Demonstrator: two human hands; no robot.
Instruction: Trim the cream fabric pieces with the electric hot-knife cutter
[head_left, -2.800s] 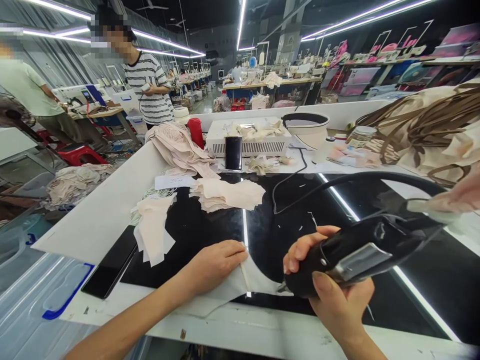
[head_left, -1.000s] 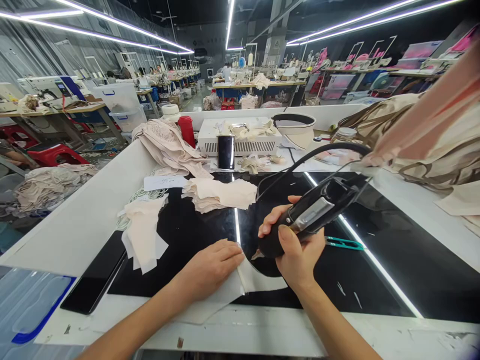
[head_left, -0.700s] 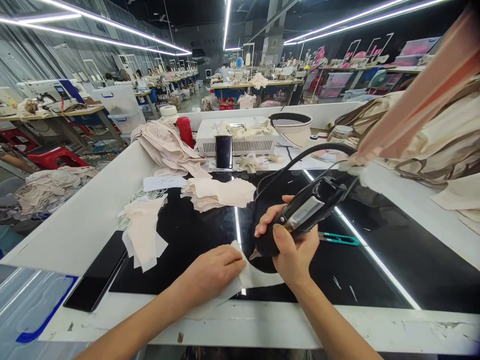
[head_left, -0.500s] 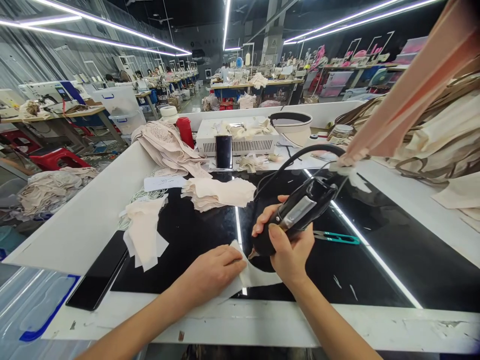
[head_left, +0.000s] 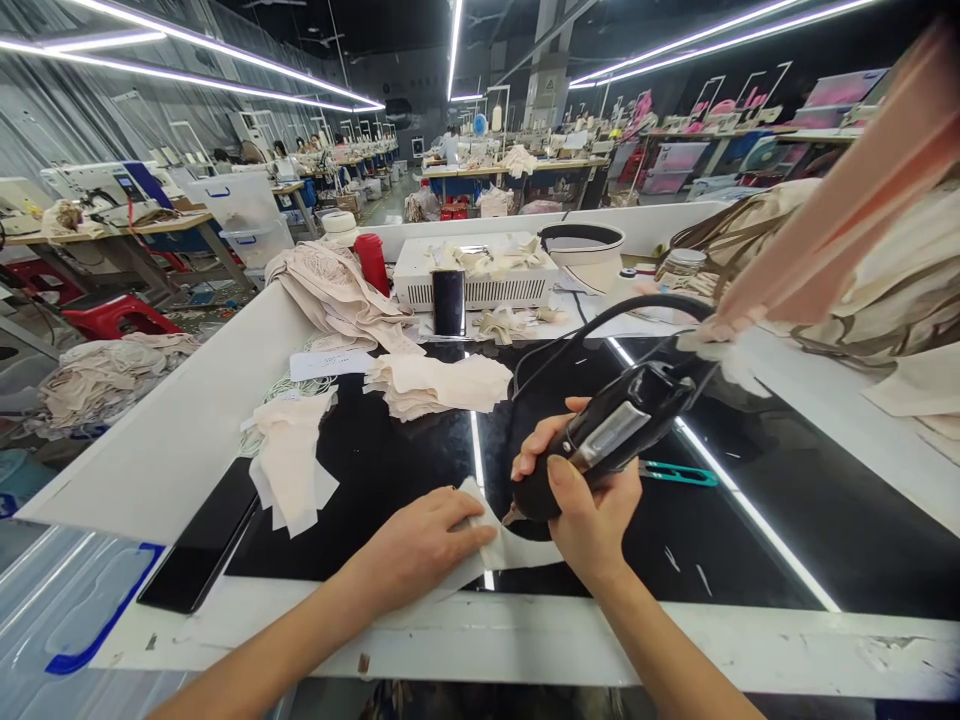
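My right hand (head_left: pixel 589 500) is wrapped round a black handheld tool (head_left: pixel 607 430) with a silver plate and a cable at its back end. The tool's narrow tip points down-left and sits at the edge of a pale fabric piece (head_left: pixel 517 550). My left hand (head_left: pixel 427 540) presses on that fabric, fingertips together just left of the tip; whether it pinches the cloth is hidden. A pink cloth strip (head_left: pixel 832 210) is tied near the tool's cable end. Behind the tool lie teal thread snips (head_left: pixel 682 473) on the black glossy work surface (head_left: pixel 750 540).
Stacked pale fabric pieces (head_left: pixel 442 385) lie behind my hands, with more pieces (head_left: pixel 292 460) on the left. A dark phone (head_left: pixel 199 540) rests at the left edge. Another phone (head_left: pixel 448 303) leans on a white box (head_left: pixel 525 290). Cloth heaps (head_left: pixel 330 290) stand at the back left.
The tool and my right hand have shifted slightly right, and the tool's back end has swung right with the pink strip. My left hand has moved little on the fabric.
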